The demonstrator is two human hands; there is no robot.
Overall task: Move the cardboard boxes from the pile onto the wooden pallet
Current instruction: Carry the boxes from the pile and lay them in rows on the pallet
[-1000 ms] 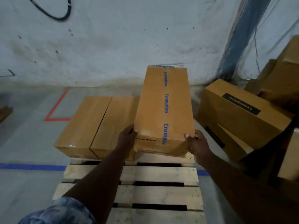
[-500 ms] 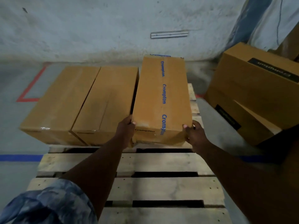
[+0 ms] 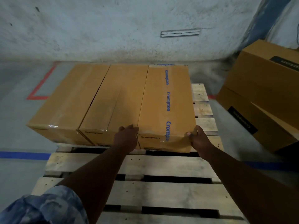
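On my feed, the tape-sealed tan cardboard box point(image 3: 166, 102), with blue Crompton lettering running along its lid, sat at the far end of the pale slatted wooden pallet point(image 3: 161, 165). It was the rightmost of a row of three and sat level with its neighbours. Its left side lay tight against the plain tan middle box point(image 3: 116, 101), which in turn touched the plain tan left box point(image 3: 69, 101).

The left hand point(image 3: 125, 138) gripped the tape-sealed box at its near left corner, with the fingers hooked over the top edge right at the seam with the middle box. The right hand point(image 3: 198, 139) held the near right corner, thumb on the top edge and fingers wrapped round the side. Both arms were stretched out over the bare near slats, and a blue patterned sleeve point(image 3: 45, 207) showed at the lower left.

To the right, off the pallet, I saw the pile: a large brown carton with a black label point(image 3: 265, 81) resting tilted on a second black-labelled carton point(image 3: 252, 126). Red floor tape point(image 3: 42, 84) marked a corner beyond the left box. A blue floor line point(image 3: 24, 155) ran under the pallet, and a small metal strip point(image 3: 180, 32) was fixed to the rough grey wall point(image 3: 80, 29).
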